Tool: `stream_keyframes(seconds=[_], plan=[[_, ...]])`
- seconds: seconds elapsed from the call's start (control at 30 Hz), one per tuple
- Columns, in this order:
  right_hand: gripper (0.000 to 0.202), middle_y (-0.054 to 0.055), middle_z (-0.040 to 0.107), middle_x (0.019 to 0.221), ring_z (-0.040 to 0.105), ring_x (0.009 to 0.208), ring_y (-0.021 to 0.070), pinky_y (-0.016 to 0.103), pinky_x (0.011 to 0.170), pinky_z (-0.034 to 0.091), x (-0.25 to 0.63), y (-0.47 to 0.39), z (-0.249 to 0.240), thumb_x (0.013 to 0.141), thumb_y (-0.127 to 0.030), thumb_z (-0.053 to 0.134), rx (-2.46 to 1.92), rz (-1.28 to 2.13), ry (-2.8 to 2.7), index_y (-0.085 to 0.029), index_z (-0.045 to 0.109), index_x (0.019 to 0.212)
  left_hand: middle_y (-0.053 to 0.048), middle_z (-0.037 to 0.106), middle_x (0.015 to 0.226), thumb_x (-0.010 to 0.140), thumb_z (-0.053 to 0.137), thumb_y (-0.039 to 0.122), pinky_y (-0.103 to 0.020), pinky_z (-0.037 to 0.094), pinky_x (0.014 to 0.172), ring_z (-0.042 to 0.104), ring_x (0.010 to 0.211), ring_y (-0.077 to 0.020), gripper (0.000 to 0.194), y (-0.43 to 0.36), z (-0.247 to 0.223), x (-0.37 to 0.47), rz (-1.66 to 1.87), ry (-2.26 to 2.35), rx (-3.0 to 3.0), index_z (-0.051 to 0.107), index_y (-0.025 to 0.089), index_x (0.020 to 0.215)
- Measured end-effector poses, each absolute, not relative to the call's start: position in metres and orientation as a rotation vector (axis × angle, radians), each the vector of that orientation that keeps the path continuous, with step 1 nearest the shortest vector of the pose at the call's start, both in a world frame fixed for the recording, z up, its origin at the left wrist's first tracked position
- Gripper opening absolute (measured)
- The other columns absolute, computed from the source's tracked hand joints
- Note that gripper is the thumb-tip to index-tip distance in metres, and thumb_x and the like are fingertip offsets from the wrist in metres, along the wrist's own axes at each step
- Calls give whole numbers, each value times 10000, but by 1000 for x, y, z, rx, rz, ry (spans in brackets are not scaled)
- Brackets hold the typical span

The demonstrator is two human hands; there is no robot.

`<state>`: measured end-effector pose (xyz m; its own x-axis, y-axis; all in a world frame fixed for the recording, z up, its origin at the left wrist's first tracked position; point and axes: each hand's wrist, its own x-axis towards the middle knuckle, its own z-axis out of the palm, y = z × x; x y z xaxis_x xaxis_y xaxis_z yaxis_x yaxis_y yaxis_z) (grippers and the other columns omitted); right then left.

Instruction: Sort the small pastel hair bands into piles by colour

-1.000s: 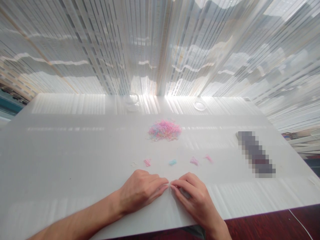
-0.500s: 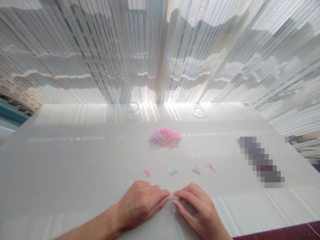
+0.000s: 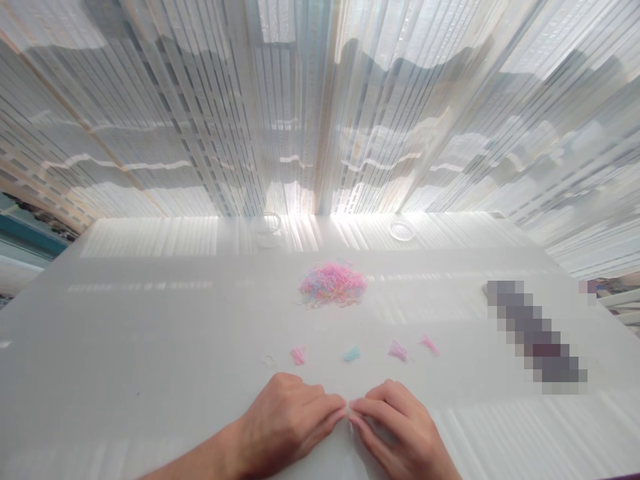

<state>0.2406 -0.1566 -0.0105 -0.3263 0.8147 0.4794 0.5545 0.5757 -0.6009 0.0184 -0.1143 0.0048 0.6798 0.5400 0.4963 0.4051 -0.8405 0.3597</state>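
Observation:
My left hand (image 3: pixel 295 421) and my right hand (image 3: pixel 397 427) meet low in the middle, fingertips almost touching just above the white table (image 3: pixel 165 333). Both are closed in a pinch; anything between the fingertips is too small to make out. Just beyond them lies a row of small bundles of thin, band-like strands: a pink bundle (image 3: pixel 298 355), a blue bundle (image 3: pixel 351 353), a purple bundle (image 3: pixel 398 351) and a second pink bundle (image 3: pixel 429 344). A few whitish strands (image 3: pixel 269 360) rest left of the row. Farther back is a loose pile of pastel strands (image 3: pixel 333 285).
At the table's back edge stand a clear round container (image 3: pixel 270 230) and a clear round lid or dish (image 3: pixel 402 231). A pixelated dark object (image 3: pixel 535 337) lies at the right. Sheer striped curtains (image 3: pixel 320 107) hang behind the table.
The whole view has shifted slightly, so the table and its things sit a little lower. My hands have come a touch closer together at the fingertips, still pinched.

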Motion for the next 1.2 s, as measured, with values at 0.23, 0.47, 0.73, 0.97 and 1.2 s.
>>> stream_keyframes(seconds=[0.23, 0.47, 0.73, 0.97, 1.2], plan=[[150, 43, 682, 786, 649, 678, 157, 259, 598, 559, 244, -158, -13, 928, -123, 643, -1114, 479, -2047, -214, 701, 1033, 42, 581, 558, 1060, 442, 192, -257, 329, 436, 515, 434, -115, 255, -116, 4, 17, 881, 773, 2676, 645, 185, 906], [145, 42, 690, 777, 658, 674, 158, 257, 607, 569, 245, -157, -13, 924, -115, 643, -1110, 480, -2053, -212, 706, 1010, 38, 575, 544, 1058, 448, 200, -267, 316, 433, 499, 416, -122, 276, -116, 2, 18, 898, 768, 2672, 647, 182, 867], [172, 40, 689, 786, 648, 676, 152, 251, 603, 554, 246, -155, -16, 925, -93, 643, -1056, 491, -2064, -207, 692, 1045, 39, 591, 540, 1056, 452, 208, -268, 310, 414, 512, 403, -128, 228, -117, 4, 20, 917, 757, 2667, 667, 161, 998], [115, 31, 659, 719, 607, 603, 146, 250, 534, 514, 242, -158, -35, 970, -181, 592, -1038, 403, -1957, -220, 700, 983, 39, 571, 526, 1040, 462, 182, -291, 290, 410, 480, 394, -133, 239, -114, 2, 20, 933, 747, 2650, 676, 175, 934], [132, 35, 677, 768, 637, 668, 147, 246, 595, 546, 244, -159, -21, 946, -131, 623, -1102, 491, -1999, -215, 702, 1009, 38, 583, 536, 1046, 465, 191, -296, 297, 429, 501, 409, -130, 264, -114, 1, 20, 937, 736, 2596, 673, 175, 885]])
